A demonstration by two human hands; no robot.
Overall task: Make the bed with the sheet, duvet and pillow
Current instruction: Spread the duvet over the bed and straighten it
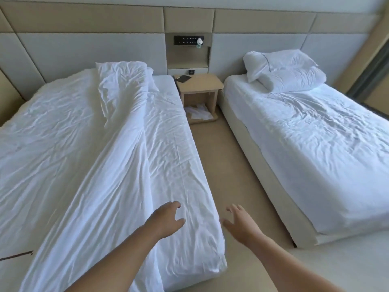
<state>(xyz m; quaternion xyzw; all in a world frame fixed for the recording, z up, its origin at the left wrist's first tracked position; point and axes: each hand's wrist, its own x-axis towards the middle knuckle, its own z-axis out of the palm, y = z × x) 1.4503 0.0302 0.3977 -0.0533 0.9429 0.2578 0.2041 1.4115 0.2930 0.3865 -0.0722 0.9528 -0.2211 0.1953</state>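
While the left bed (162, 83) is taking up most of the view, the duvet (69, 144) is lying crumpled over its left and middle. Its right edge is running as a long diagonal ridge from the far headboard end to the near foot. The sheet (181, 157) is showing bare and wrinkled along the right strip of the mattress, down to the near right corner. Across the floor (221, 165), the right bed (252, 148) is carrying two pillows (282, 70), stacked at its far end and well apart from the bed being made. The left hand (166, 218) is hovering just above the sheet close to that near corner, its grip apart, fingers spread and holding nothing. The right hand (240, 222) is reaching out beside it over the floor, its grip likewise apart and empty.

I am judging that the duvet is waiting to be drawn rightward and squared. The risk is sitting in that pull. Catching only one layer of the ridge could be dragging the cover without its filling and leaving a twist. A hard tug from this corner could be hauling the far end askew or lifting the sheet off the mattress edge.
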